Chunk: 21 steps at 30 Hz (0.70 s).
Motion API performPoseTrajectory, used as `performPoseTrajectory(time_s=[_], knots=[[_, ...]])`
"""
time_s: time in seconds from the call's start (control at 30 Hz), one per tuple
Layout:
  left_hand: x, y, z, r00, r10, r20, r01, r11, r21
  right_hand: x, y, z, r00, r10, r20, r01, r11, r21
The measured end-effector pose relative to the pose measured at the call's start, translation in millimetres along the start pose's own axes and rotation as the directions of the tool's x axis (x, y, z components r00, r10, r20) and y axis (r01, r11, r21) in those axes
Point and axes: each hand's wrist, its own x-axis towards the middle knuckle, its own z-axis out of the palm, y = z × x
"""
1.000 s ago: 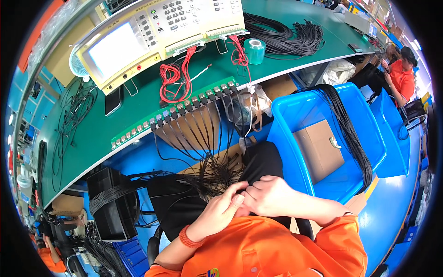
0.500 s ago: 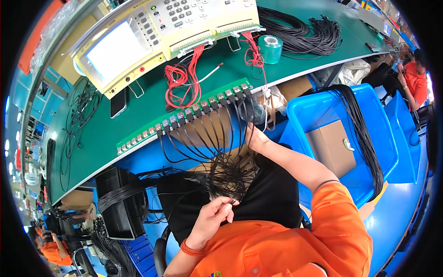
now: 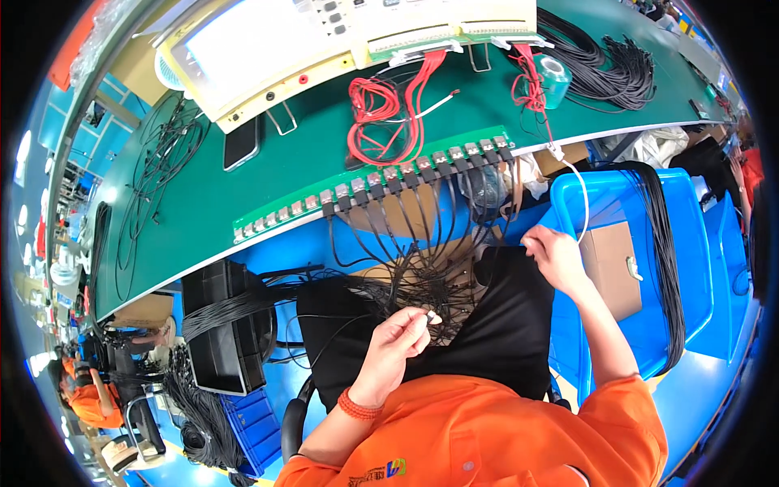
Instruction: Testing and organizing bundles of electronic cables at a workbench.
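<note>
small printed characters and a multicoloured logo (image 3: 396, 467) sit on the chest of the person's orange shirt (image 3: 495, 430) at the bottom of the frame; markings on the pale yellow instrument (image 3: 333, 71) at the top are too small or bright to read. the two hands are apart. the left hand (image 3: 398, 341), just below the centre, has its fingers bent, thumb and forefinger pinched on a small pale-tipped piece (image 3: 432, 316), which sits in front of the tangle of black cables (image 3: 430, 284) in the middle of the frame; a red beaded bracelet (image 3: 359, 406) circles that wrist. the right hand (image 3: 554, 254), right of centre, is raised with curled fingers beside a white cable (image 3: 585, 199); whether it grips anything i cannot tell. above the tangle, a strip of metal sockets (image 3: 375, 179) lies along the edge of the green bench top (image 3: 191, 203), with black plugs in those toward its right end. red wires (image 3: 422, 89), a tape roll (image 3: 554, 79) and a phone (image 3: 243, 144) also lie there. a blue tub (image 3: 696, 276) with cardboard (image 3: 613, 272) inside fills the right, a black bin (image 3: 231, 357) stands left, and a person in orange (image 3: 93, 402) appears at lower left.
</note>
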Motion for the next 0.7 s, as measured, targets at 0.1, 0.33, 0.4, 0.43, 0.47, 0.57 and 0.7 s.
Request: performPoseTrajectory(time_s=[0.1,0.33,0.4,0.43,0.47,0.57,0.7], knots=[[6,-3,10,0.999,0.026,0.027,-0.026,1.0,0.017,-44,-43,-20,0.99,-0.105,0.093,0.05,0.881,0.471],[1,-2,23,0.995,0.061,0.083,-0.066,0.996,0.059,-74,-90,7,0.946,-0.283,0.158,0.068,0.651,0.756],[-2,-1,22,0.994,0.063,0.094,-0.069,0.996,0.061,-73,-94,9,0.939,-0.307,0.155,0.089,0.651,0.754],[-3,-1,21,0.994,0.067,0.088,-0.073,0.995,0.07,-73,-94,9,0.934,-0.326,0.144,0.11,0.648,0.753],[-4,-2,21,0.995,0.05,0.087,-0.057,0.995,0.085,-73,-95,9,0.93,-0.334,0.15,0.111,0.649,0.753],[-5,-3,19,0.993,0.069,0.101,-0.077,0.994,0.076,-74,-94,9,0.925,-0.355,0.137,0.149,0.669,0.728],[-6,-1,22,0.991,0.061,0.118,-0.069,0.996,0.06,-75,-94,9,0.934,-0.354,0.039,0.219,0.658,0.721]])
